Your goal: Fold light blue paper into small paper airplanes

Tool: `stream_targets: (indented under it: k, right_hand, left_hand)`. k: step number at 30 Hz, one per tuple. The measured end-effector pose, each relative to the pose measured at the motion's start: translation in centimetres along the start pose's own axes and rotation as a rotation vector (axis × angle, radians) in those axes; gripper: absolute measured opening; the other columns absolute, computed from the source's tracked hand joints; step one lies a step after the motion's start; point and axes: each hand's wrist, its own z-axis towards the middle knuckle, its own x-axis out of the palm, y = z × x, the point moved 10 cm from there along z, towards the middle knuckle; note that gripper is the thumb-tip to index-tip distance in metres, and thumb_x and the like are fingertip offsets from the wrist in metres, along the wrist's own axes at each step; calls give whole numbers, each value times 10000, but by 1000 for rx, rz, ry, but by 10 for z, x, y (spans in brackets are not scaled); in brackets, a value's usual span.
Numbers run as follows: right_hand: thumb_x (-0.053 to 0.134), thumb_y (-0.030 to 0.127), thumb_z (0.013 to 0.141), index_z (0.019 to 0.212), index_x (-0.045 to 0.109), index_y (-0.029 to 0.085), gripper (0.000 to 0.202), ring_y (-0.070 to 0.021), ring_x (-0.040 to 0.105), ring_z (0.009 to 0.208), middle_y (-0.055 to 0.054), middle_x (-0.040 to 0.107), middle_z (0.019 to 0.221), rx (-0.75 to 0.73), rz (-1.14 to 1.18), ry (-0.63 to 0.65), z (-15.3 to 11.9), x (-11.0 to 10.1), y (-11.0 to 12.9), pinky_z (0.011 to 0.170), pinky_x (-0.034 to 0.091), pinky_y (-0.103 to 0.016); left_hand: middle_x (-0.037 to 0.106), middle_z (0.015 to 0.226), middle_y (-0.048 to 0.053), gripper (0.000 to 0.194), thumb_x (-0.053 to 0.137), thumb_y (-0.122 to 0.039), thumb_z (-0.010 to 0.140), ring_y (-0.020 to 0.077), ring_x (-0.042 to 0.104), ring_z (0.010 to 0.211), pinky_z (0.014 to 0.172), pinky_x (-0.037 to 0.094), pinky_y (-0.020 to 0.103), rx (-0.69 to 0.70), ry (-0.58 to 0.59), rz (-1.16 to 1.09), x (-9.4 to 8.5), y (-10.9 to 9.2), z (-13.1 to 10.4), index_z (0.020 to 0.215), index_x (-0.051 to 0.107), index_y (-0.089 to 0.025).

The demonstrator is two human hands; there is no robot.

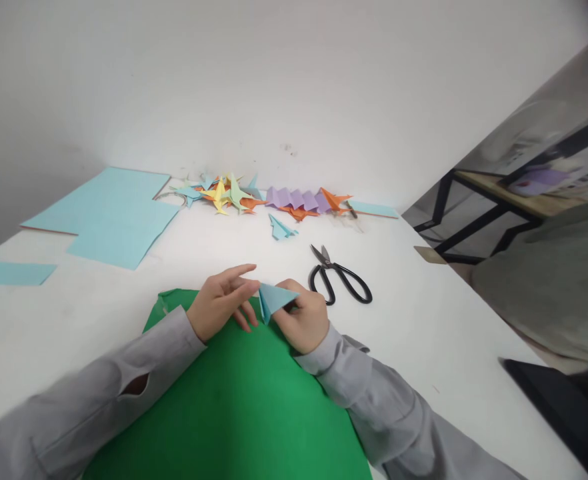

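A small folded piece of light blue paper (276, 298), pointed at its right end, is held between my hands above a green surface (234, 400). My right hand (305, 317) is closed on the paper's right part, with the fingertips partly behind it. My left hand (224, 300) pinches the paper's upper left corner between thumb and a finger, its other fingers spread. Black-handled scissors (341, 273) lie on the white table just beyond my right hand. Farther back lies a folded light blue paper plane (281, 228).
Along the wall lie several folded paper figures (224, 195), a purple pleated paper (297, 199) and a blue strip (374, 209). Large blue sheets (119, 213) and a smaller one (15, 273) are at left. A dark flat object (549, 400) sits at right.
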Motion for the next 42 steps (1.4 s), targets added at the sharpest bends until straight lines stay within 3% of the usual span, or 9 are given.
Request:
stream_targets:
  k: [4, 8, 14, 24, 28, 33, 36, 40, 42]
  right_hand:
    - [504, 170, 728, 662, 560, 185, 88, -91, 482, 420, 19, 571, 513, -183, -134, -11, -5, 0, 20, 455, 364, -206]
    - [476, 220, 776, 658, 572, 176, 158, -121, 524, 484, -17, 593, 533, -301, -280, -54, -7, 2, 28, 495, 366, -230]
    - [463, 226, 783, 645, 567, 181, 179, -128, 502, 495, -12, 564, 515, -400, -367, -32, -5, 13, 30, 506, 341, -244]
    - [452, 234, 778, 694, 546, 177, 138, -124, 519, 478, -11, 571, 526, -240, -233, -47, 11, 7, 16, 470, 353, -223]
    - [454, 238, 769, 677, 538, 185, 135, -123, 515, 476, -6, 570, 533, -183, -171, -26, 12, 6, 10, 472, 360, -226]
    - [498, 235, 749, 642, 515, 190, 117, -111, 462, 436, 20, 508, 489, -68, -71, -10, 13, 3, -1, 450, 347, -232]
    - [519, 217, 723, 720, 519, 191, 26, -114, 467, 465, 19, 519, 550, 18, 141, 80, 14, 8, -7, 455, 380, -232]
    - [480, 234, 730, 951, 519, 183, 230, -145, 532, 636, -28, 563, 811, 56, 524, 229, 12, 19, -5, 584, 452, -276]
    - [454, 289, 782, 968, 527, 179, 228, -152, 536, 678, -36, 572, 824, 135, 601, 245, 12, 24, -11, 610, 449, -284]
  left_hand:
    - [602, 577, 26, 418, 617, -440, 666, 151, 603, 487, 416, 517, 264, -107, 72, -44, 9, 8, 2, 895, 604, -90]
    - [610, 605, 39, 344, 647, -422, 642, 147, 606, 544, 428, 513, 233, -91, 147, 37, 17, 8, 1, 746, 613, -96]
    - [562, 558, 38, 422, 541, -513, 699, 148, 585, 533, 397, 510, 236, -118, 71, 15, 14, 8, 5, 645, 562, -95]
    - [545, 637, 18, 351, 619, -441, 652, 136, 569, 579, 392, 515, 234, -83, 119, 7, 17, 4, 9, 746, 577, -105]
    - [560, 547, 5, 324, 614, -414, 674, 129, 572, 441, 346, 477, 221, -85, 134, 35, 16, 8, 7, 771, 560, -109]
    - [490, 380, -42, 285, 622, -385, 681, 104, 491, 305, 290, 423, 199, -78, 67, 46, 7, 9, 8, 742, 580, -110]
    - [460, 326, -56, 268, 632, -370, 677, 80, 421, 249, 240, 336, 165, -60, 0, 38, -2, 7, 9, 725, 597, -109]
    - [376, 276, -91, 243, 645, -357, 663, 45, 307, 208, 215, 210, 147, -35, -95, 11, -13, 4, 9, 667, 590, -121]
    - [361, 285, -97, 224, 655, -336, 648, 37, 292, 215, 224, 191, 151, -33, -100, 52, -13, 4, 8, 652, 594, -120]
